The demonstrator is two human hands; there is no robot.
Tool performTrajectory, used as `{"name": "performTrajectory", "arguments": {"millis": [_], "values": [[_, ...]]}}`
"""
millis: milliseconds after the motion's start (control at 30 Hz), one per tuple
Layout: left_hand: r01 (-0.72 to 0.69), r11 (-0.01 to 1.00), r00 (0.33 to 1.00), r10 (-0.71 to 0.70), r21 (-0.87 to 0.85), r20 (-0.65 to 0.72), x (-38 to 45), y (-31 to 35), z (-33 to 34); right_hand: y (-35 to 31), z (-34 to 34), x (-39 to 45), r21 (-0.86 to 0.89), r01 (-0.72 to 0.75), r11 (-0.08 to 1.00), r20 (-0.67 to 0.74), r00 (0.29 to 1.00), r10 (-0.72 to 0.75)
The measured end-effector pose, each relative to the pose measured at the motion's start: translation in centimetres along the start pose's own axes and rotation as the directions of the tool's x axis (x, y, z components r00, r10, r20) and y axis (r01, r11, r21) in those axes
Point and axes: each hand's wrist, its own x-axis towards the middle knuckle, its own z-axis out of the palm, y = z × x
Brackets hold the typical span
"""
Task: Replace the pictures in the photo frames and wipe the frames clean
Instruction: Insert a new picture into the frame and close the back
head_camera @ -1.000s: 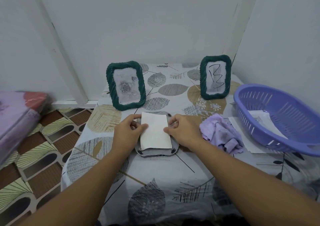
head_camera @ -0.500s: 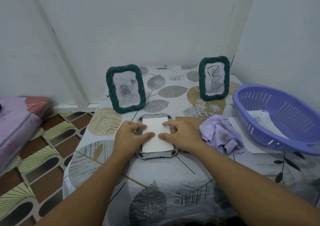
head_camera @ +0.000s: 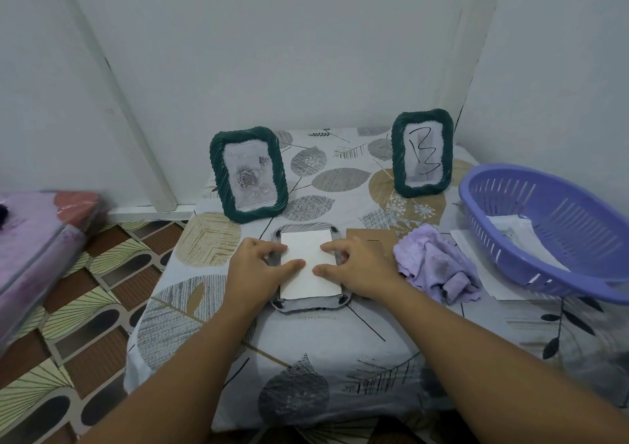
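My left hand (head_camera: 259, 266) and right hand (head_camera: 354, 266) press flat, fingers extended, on the white picture (head_camera: 308, 260), seating it in the face-down photo frame (head_camera: 308, 304) before closing.

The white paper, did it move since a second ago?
Yes. The white paper went down flat into the face-down frame. Before, its top edge stuck out past the frame toward the standing rose frame; now it lies inside the rim.
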Motion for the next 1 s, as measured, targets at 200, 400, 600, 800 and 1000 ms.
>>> {"name": "performTrajectory", "arguments": {"millis": [200, 400, 600, 800, 1000], "values": [[0.016, 1.000, 1.000, -0.017, 0.025, 0.020, -0.1, 0.3, -0.1, -0.1, 0.0, 0.2, 0.000, -0.021, 1.000, 0.040, 0.999, 0.021], [0.030, 0.999, 0.999, -0.031, 0.014, 0.012, -0.2, 0.7, -0.2, 0.1, -0.1, 0.2, 0.150, -0.020, 0.989, -0.044, 0.999, 0.027], [-0.027, 1.000, 0.998, 0.026, -0.007, -0.056, 0.3, 1.6, -1.0, 1.2, -2.4, -1.1, 0.258, -0.021, 0.966, -0.268, 0.959, 0.092], [-0.141, 0.980, 0.988, 0.129, 0.140, 0.089, 1.1, 7.9, 0.4, 2.5, -4.8, -1.8, 0.036, -0.213, 0.976, -0.228, 0.949, 0.216], [-0.199, 0.909, 0.948, 0.085, 0.366, 0.306, 0.8, 12.2, 5.0, 2.5, -5.8, -2.1, -0.212, -0.316, 0.925, -0.143, 0.946, 0.291]]}}
